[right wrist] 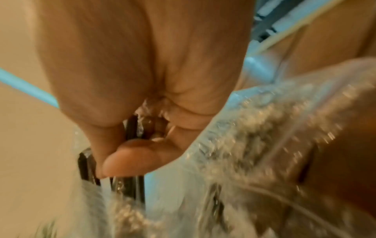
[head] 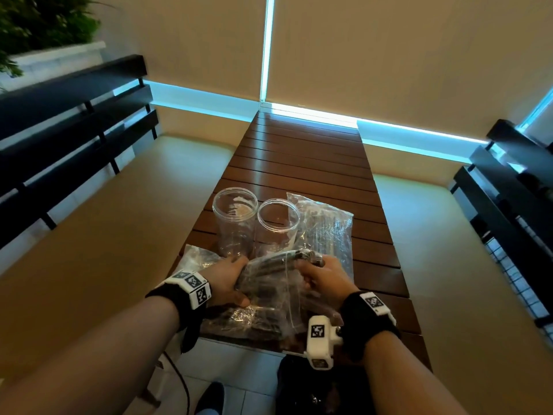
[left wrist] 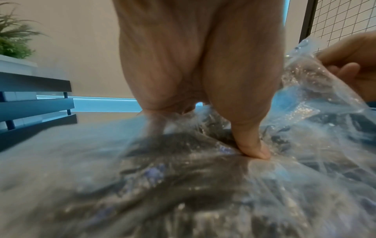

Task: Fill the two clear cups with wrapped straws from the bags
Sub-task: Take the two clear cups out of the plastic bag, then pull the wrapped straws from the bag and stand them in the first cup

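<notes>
Your left hand [head: 228,281] is clamped on the near bag [head: 263,298], thumb pressed down into the crinkly clear plastic, fingers wrapped over its far edge. Your right hand [head: 321,275] is closed around a bundle of dark straws [head: 287,259], each in its own shiny film sleeve, sticking out of the bag's open mouth toward the cups. From the right wrist camera you can see the thumb [right wrist: 130,159] pinning those dark sticks against your fingers, though it's pretty blurry.

The bag sits at the near end of a slatted brown wood table [head: 302,163]. It's soft, wrinkled and see-through, with lots of glare. The two clear cups [head: 235,223] [head: 276,226] stand upright side by side just past your hands; they're smooth, round, rigid plastic with nothing in them. A second bag [head: 326,226] of straws lies just right of the cups, leaning against the right one. A third bit of crumpled plastic [head: 197,256] pokes out to the left of your left hand.

The only printing is the black and white square marker codes on your wrist bands [head: 194,287]. I couldn't read any labels on the bags.
</notes>
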`<control>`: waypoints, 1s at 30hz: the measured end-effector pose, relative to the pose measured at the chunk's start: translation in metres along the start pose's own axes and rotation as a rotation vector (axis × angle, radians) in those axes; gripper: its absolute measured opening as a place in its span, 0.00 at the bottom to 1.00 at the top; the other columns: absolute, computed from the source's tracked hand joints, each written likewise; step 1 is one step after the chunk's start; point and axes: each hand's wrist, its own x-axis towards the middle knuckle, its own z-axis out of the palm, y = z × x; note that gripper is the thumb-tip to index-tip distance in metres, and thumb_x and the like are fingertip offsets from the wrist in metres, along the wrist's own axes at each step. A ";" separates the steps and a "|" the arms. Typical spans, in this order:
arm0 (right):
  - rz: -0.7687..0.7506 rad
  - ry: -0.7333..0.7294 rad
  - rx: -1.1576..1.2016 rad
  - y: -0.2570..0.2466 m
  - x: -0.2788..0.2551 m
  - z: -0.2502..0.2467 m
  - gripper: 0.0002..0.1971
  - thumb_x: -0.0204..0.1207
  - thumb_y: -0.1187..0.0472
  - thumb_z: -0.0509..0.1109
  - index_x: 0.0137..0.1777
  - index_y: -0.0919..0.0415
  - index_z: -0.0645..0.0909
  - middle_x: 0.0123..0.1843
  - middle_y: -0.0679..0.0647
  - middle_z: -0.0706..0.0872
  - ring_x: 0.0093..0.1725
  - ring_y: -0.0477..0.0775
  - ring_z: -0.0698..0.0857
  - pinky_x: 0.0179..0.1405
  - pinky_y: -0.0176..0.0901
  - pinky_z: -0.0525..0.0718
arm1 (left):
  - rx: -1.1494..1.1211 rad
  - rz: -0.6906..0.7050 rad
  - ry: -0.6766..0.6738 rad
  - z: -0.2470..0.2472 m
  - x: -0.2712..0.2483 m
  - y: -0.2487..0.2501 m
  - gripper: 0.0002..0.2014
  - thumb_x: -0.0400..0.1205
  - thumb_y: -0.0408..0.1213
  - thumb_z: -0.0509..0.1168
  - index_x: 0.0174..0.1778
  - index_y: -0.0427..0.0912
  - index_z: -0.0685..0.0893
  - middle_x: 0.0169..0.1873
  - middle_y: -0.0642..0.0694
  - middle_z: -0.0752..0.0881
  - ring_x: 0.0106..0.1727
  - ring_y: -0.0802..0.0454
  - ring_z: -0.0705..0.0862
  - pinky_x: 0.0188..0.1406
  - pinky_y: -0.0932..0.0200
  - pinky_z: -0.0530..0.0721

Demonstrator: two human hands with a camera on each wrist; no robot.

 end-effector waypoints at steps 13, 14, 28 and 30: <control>0.066 0.336 0.425 0.015 0.028 0.070 0.14 0.74 0.59 0.78 0.54 0.67 0.85 0.44 0.60 0.92 0.40 0.54 0.91 0.32 0.41 0.87 | 0.060 -0.012 -0.018 0.001 0.007 0.008 0.38 0.75 0.49 0.77 0.77 0.45 0.66 0.72 0.41 0.77 0.70 0.43 0.78 0.69 0.52 0.76; 0.070 0.395 0.432 0.012 0.030 0.070 0.14 0.74 0.59 0.77 0.53 0.69 0.85 0.41 0.58 0.91 0.38 0.54 0.90 0.33 0.42 0.87 | 0.064 -0.015 -0.026 0.002 0.007 0.008 0.38 0.75 0.49 0.77 0.77 0.45 0.66 0.72 0.41 0.76 0.70 0.43 0.78 0.69 0.52 0.76; -0.360 0.820 0.377 -0.138 0.005 -0.001 0.10 0.77 0.50 0.73 0.44 0.46 0.73 0.44 0.55 0.87 0.38 0.50 0.87 0.43 0.46 0.87 | 0.242 -0.035 -0.145 -0.016 -0.008 0.023 0.47 0.67 0.68 0.75 0.78 0.50 0.68 0.71 0.45 0.78 0.68 0.44 0.80 0.69 0.50 0.79; -0.433 0.807 0.348 -0.155 0.007 0.002 0.11 0.77 0.48 0.74 0.44 0.47 0.73 0.42 0.55 0.86 0.38 0.49 0.88 0.39 0.43 0.86 | 0.317 0.004 -0.152 -0.035 -0.016 0.032 0.45 0.63 0.81 0.64 0.69 0.54 0.77 0.60 0.50 0.85 0.57 0.49 0.85 0.59 0.50 0.85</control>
